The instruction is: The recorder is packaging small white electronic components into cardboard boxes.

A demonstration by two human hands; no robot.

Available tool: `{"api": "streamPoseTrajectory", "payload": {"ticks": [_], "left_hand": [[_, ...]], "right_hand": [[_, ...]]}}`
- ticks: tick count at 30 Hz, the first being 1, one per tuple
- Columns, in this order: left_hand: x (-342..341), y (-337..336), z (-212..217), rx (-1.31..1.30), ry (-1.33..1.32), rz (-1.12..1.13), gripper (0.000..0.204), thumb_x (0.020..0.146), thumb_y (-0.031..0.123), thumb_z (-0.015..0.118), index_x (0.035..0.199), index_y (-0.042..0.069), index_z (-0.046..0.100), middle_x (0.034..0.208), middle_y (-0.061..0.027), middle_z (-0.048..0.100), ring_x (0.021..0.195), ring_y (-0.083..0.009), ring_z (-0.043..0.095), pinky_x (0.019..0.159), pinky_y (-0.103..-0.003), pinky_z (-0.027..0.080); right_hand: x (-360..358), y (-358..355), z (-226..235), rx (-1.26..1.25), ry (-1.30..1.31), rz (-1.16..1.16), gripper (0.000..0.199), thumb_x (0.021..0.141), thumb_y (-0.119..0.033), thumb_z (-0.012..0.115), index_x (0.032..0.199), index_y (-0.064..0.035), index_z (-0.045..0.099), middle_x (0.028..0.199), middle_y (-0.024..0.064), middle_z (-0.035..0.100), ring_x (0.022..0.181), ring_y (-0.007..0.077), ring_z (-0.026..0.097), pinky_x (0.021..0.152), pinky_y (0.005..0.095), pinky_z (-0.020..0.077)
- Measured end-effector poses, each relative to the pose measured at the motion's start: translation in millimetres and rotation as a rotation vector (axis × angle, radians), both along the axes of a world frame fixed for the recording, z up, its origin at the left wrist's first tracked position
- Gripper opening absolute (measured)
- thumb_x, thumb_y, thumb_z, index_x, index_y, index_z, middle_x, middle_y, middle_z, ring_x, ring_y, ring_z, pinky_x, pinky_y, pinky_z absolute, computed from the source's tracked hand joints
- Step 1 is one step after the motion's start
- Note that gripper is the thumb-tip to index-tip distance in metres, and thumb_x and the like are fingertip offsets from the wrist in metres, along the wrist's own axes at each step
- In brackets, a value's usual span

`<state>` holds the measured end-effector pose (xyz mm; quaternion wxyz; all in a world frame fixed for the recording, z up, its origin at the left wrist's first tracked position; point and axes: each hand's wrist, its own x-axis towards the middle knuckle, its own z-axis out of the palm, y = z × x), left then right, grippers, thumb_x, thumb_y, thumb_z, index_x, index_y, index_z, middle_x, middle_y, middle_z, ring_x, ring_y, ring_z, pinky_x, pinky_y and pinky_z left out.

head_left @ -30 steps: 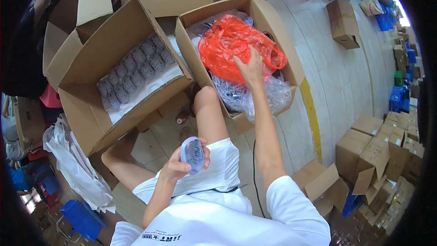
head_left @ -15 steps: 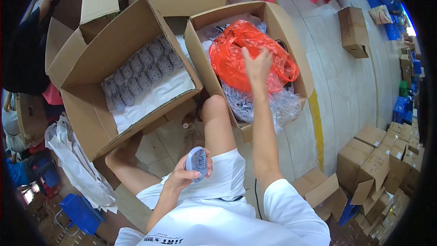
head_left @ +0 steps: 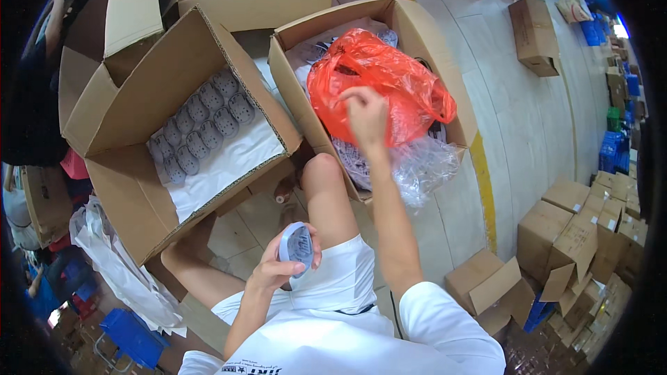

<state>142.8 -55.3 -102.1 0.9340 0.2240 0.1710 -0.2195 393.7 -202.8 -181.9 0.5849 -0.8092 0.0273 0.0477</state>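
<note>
R hand [head_left: 366, 117] is over the orange plastic bag [head_left: 379, 83], which sits inside the right cardboard box [head_left: 445, 62]. Fingers curled down w/ tips pressed together at the bag's top; looks like a pinch on the plastic, but can't tell if anything else is between them. Vs 1 s ago: the hand was then laid flatter on the bag, now it's raised a bit w/ the wrist bent, so it appears to be pulling or lifting at the bag rather than resting on it.

L hand [head_left: 278, 272] is well below the bag, near the person's lap, beside the bare knee [head_left: 321, 173]. It holds a round grey disc [head_left: 297, 246], thumb on one side and fingers wrapped on the other, gripped at the edges. Disc has barely moved across the last sec; just held ready.

Left of the bag: a second open box [head_left: 139, 83] w/ rows of similar grey discs [head_left: 198, 128] on white paper. Clear plastic wrap [head_left: 424, 170] spills from under the bag over the box's near wall. Small boxes [head_left: 570, 236] are stacked far right of the bag, on the floor.
</note>
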Motion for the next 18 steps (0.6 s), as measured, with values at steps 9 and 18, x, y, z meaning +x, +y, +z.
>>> {"api": "streamPoseTrajectory", "payload": {"ticks": [9, 18], "left_hand": [[-4, -5, -8, 0.0, 0.045, -0.019, 0.065, 0.063, 0.001, 0.067, 0.125, 0.001, 0.047, 0.1, -0.0158, 0.06, 0.08, -0.0256, 0.059, 0.069, -0.034, 0.048], [3, -8, -14, 0.009, 0.041, -0.005, 0.065, 0.065, 0.0, 0.067, 0.126, 0.0, 0.047, 0.1, -0.0154, 0.06, 0.081, -0.0254, 0.059, 0.07, -0.035, 0.048]], "right_hand": [[103, 6, -59, -0.159, -0.088, 0.366, 0.031, 0.072, -0.01, 0.066, 0.101, -0.0011, 0.06, 0.092, 0.021, 0.064, 0.085, 0.0377, 0.062, 0.078, 0.0425, 0.05], [136, -39, -188, -0.478, -0.248, 0.408, 0.03, 0.075, -0.012, 0.063, 0.102, -0.0001, 0.061, 0.098, 0.0239, 0.064, 0.086, 0.0411, 0.062, 0.076, 0.0471, 0.0505]]}}
